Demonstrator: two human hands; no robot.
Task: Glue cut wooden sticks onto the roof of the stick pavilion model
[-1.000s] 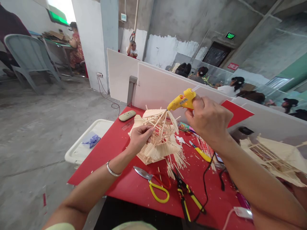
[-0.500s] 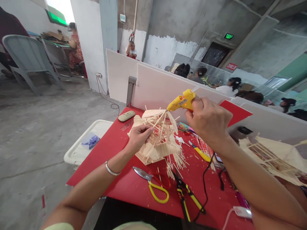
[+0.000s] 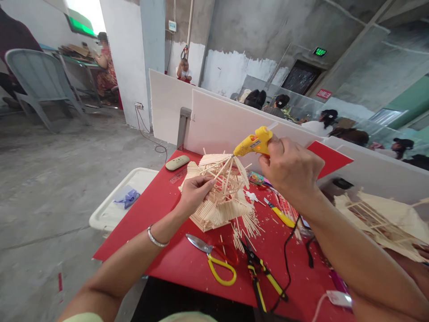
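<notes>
My right hand (image 3: 295,163) is closed round a yellow hot glue gun (image 3: 253,144), its nozzle at the peak of a wooden-stick model building (image 3: 221,212). My left hand (image 3: 196,192) pinches a thin wooden stick (image 3: 222,171) that slants up to that peak, where several other sticks meet. The model has tiered, many-sided roofs of pale sticks and stands on the red tabletop (image 3: 167,259). Whether glue is coming out at the tip is too small to see. A pile of loose sticks (image 3: 253,223) lies at the model's right side.
Scissors (image 3: 214,259), black-and-yellow cutters (image 3: 259,273) and a yellow utility knife (image 3: 281,215) lie in front and to the right. A dark cord (image 3: 286,250) crosses the table. A glasses case (image 3: 177,163) sits far left; white partition boards (image 3: 228,120) stand behind. Another stick model (image 3: 378,219) is at right.
Hardly anything differs. Both hands, the glue gun and the stick keep their places, with only a very slight shift of the whole view.
</notes>
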